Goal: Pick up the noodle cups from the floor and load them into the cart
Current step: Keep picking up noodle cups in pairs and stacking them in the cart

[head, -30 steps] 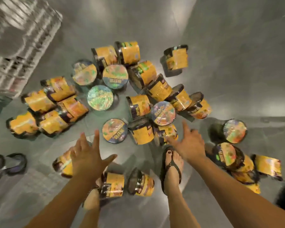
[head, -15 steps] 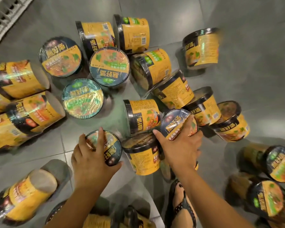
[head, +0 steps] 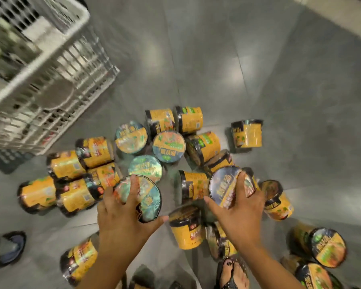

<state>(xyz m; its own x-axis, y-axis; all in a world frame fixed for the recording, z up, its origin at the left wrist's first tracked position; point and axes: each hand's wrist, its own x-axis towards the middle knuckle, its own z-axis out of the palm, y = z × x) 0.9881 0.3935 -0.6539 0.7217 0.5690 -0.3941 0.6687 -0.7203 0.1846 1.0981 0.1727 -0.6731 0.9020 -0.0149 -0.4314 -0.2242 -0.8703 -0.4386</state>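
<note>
Noodle cups mostly lie scattered across the floor. My left hand and right hand each grip one cup; the cart, upper left, awaits them.

Yellow noodle cups with black rims are sealed in glossy, crinkled clear plastic film that catches light. Grey floor tiles appear smooth, with a soft sheen. White lattice cart looks like matt moulded plastic.

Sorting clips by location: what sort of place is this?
Probably a shop or stockroom: a white wire cart, grey tiled floor, and many identical shrink-wrapped noodle cups scattered on it.
</note>
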